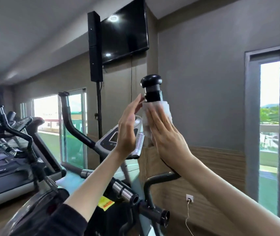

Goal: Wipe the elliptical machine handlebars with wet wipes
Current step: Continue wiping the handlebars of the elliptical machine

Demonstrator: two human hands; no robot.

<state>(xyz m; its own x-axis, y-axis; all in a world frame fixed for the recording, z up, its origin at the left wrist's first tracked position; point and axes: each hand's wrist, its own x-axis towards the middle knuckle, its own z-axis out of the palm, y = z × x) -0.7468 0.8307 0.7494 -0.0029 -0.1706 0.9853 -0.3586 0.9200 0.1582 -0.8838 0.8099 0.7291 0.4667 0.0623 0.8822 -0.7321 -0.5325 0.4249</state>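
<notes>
While right hand (168, 137) presses wet wipe (166, 108) flat on handlebar (152, 96) | left hand (127, 132) just beside | both grips unclenched, fingers straight.

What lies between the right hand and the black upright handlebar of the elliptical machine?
In the head view, a white wet wipe lies there: the right hand presses it against the black handlebar.

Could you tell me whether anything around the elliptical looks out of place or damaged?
Nothing looks spilled or broken. The one oddity is the yellow sticker low on the elliptical machine: it sits crooked and looks wrinkled, as if peeling.
</notes>
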